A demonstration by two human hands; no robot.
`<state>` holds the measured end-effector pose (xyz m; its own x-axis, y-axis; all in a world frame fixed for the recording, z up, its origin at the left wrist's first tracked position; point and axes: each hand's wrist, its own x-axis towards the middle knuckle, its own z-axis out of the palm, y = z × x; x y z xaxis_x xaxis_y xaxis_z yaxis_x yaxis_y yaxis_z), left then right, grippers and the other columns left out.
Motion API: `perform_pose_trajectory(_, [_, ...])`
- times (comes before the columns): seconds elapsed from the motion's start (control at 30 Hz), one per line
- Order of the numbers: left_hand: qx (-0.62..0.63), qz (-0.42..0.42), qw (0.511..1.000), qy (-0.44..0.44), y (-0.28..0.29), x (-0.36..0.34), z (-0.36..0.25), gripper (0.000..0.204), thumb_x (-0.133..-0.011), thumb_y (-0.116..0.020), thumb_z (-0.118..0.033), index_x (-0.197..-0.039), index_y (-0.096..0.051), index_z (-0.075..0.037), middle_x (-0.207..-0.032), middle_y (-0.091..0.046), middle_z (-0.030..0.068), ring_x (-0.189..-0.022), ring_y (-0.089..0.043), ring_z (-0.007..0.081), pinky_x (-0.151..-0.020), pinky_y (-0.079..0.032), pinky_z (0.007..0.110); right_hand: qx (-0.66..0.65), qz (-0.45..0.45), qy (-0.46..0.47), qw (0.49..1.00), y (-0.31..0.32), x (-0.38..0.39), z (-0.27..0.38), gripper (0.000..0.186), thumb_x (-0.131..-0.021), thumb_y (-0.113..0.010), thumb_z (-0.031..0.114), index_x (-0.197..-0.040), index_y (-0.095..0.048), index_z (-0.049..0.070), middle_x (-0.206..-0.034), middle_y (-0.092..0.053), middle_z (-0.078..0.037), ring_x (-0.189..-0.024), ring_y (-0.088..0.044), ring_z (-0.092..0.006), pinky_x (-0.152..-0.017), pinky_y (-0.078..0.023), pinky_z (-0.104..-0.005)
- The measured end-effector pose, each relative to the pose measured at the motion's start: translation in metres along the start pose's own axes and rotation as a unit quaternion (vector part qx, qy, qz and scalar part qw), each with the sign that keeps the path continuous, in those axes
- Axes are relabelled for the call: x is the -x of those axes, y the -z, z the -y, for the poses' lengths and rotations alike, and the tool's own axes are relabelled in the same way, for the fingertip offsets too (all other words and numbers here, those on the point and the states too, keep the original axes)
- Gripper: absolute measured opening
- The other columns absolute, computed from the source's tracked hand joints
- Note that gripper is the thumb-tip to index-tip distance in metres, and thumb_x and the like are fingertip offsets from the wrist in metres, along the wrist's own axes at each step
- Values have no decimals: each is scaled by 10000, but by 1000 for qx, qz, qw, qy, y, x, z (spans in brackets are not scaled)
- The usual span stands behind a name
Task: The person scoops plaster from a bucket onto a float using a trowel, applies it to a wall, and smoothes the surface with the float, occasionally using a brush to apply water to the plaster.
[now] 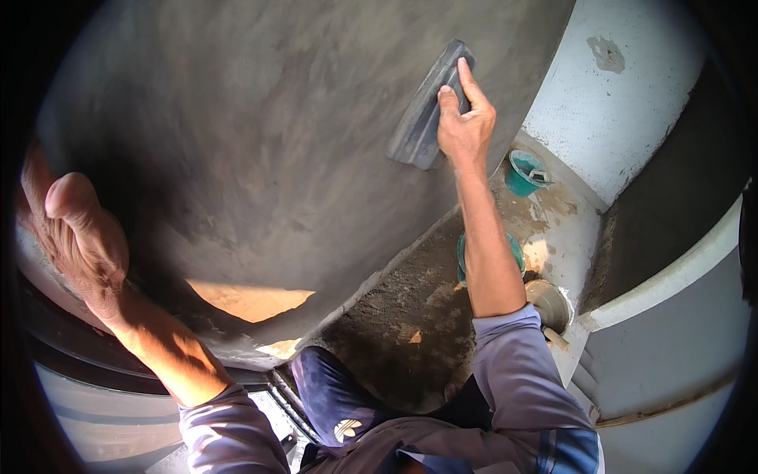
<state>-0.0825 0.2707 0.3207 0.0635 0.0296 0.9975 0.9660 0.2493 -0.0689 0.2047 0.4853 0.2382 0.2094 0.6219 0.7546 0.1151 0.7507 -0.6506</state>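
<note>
My right hand (466, 126) grips a flat grey plastering float (414, 130), which lies against the dark grey rendered wall (260, 103) high in the view, its long side tilted. At the far left, my left hand (83, 229) is raised at the wall's edge, thumb out and the other fingers stretched upward, partly lost in the fisheye's dark rim; it holds no tool. A patch of sunlight falls on the lower wall below the float.
At right stand a teal bucket (521, 182) with something inside, a second teal container (462, 261) behind my forearm, and a metal bucket (545, 300) with a handled tool beside it on the stained floor (395, 316). A white wall (600, 118) and curved pale edge (671, 276) bound the right side.
</note>
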Motion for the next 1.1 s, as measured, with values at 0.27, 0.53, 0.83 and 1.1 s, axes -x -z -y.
perform_pose_trajectory(0.27, [-44,-23,997,-64,1,-10,0,945,-890,-95,-870,-1561,-413,-286,-1601,-374,142,-1509,-283,366,-1185,-237,574,146,101,211,961,-2,30,-4,504,-870,-673,69,-1372,-629,43,-1006,-711,-171,-830,-667,-272,-807,-550,-389])
perform_pose_trajectory(0.53, [-106,-21,991,-76,-9,-7,-5,759,-971,-151,-772,-1566,-387,-365,-1678,-250,19,-1559,-126,377,-1146,-2,759,59,154,304,938,-37,31,37,494,-872,-641,31,-1359,-653,111,-907,-627,-140,-705,-616,-279,-681,-566,-392])
perform_pose_trajectory(0.83, [-160,-1,981,-111,-8,-9,-16,756,-924,-362,-789,-1552,-410,-371,-1680,-250,-22,-1578,-96,276,-1196,63,683,164,-103,257,947,12,-143,-105,434,-948,-602,198,-1380,-633,181,-991,-677,-179,-904,-652,-370,-832,-530,-451])
perform_pose_trajectory(1.1, [-153,23,981,-113,-5,-5,-18,736,-961,-484,-675,-1590,-349,-318,-1697,-196,19,-1575,-70,338,-1187,1,708,101,116,137,978,4,20,-49,519,-906,-670,140,-1404,-606,273,-975,-576,-136,-881,-630,-342,-736,-547,-466])
